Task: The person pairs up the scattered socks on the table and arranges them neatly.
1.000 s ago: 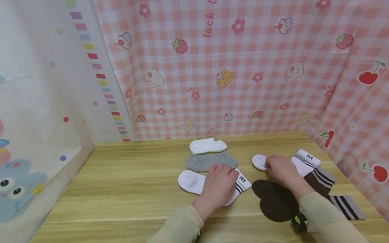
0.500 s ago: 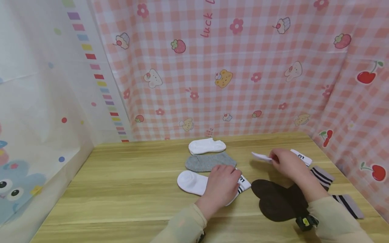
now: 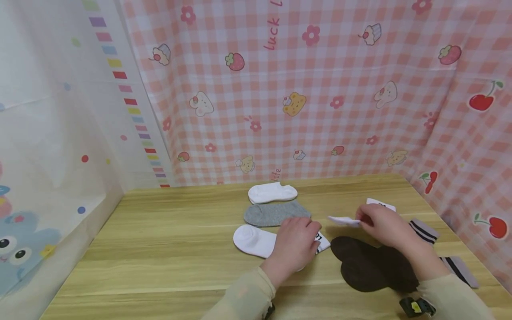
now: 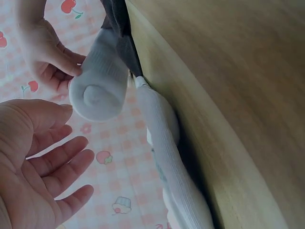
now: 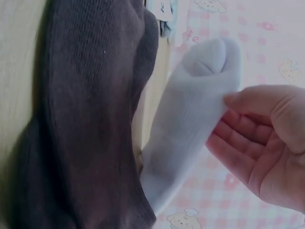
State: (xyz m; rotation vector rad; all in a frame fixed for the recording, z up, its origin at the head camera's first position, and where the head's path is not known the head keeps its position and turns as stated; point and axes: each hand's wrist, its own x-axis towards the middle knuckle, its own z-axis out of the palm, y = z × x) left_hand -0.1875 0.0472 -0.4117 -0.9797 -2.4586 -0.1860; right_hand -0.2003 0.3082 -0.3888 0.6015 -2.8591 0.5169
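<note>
My right hand (image 3: 384, 224) pinches the edge of a white sock (image 3: 340, 220) between thumb and fingers. Its toe end points left, raised over the table, and a lettered white cuff shows beyond the hand. In the right wrist view the same white sock (image 5: 190, 100) hangs beside a dark brown sock (image 5: 95, 114). My left hand (image 3: 294, 242) is over another white sock (image 3: 252, 241) lying flat, hiding its middle; its lettered cuff shows past the fingers. In the left wrist view the left hand (image 4: 43, 162) has loose, spread fingers with nothing between them.
Behind the left hand lie a grey sock (image 3: 272, 214) and a white low-cut sock (image 3: 272, 193). Overlapping brown socks (image 3: 362, 266) lie under the right forearm, their striped cuffs (image 3: 460, 271) to the right. A checked curtain (image 3: 256, 98) closes off the table's back.
My right hand has lifted the white sock off the table and shifted it slightly left and nearer, its cuff following. My left hand has barely moved over the other white sock.
</note>
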